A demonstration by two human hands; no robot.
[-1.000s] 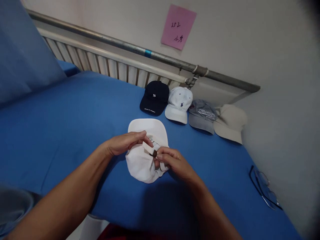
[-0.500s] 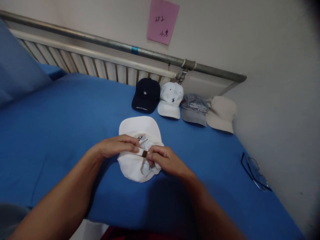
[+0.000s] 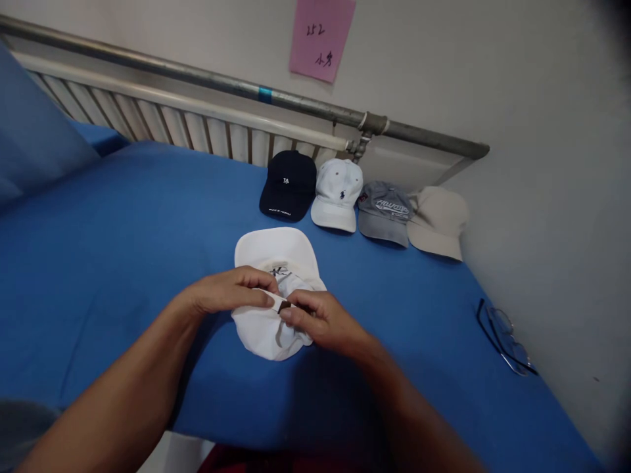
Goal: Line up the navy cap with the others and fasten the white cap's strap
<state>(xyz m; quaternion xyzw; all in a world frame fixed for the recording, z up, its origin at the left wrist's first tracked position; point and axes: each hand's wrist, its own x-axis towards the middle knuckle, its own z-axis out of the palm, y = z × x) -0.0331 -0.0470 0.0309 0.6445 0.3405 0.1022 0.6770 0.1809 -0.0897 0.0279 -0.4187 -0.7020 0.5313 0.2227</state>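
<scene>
A white baseball cap (image 3: 279, 246) lies upside down on the blue cloth, its brim pointing away from me and its inside partly showing. Across its back opening runs a white strap with a dark brown buckle (image 3: 284, 305). My left hand (image 3: 236, 289) pinches the strap on the left of the buckle, thumb on top. From the other side my right hand (image 3: 320, 316) closes thumb and fingers at the buckle, covering part of it and the strap's right end.
Along the wall stand a black cap (image 3: 290, 180), a white cap (image 3: 340, 184), a grey cap (image 3: 384, 213) and a beige cap (image 3: 438, 220). Eyeglasses (image 3: 505, 338) lie at the right edge of the blue cloth (image 3: 123, 263). Behind are a radiator (image 3: 217, 135) and a metal pipe (image 3: 197, 75).
My right thumb and fingers have shifted left along the strap onto the buckle, which is now more covered. My left hand keeps its pinch almost in place. The view has tilted slightly.
</scene>
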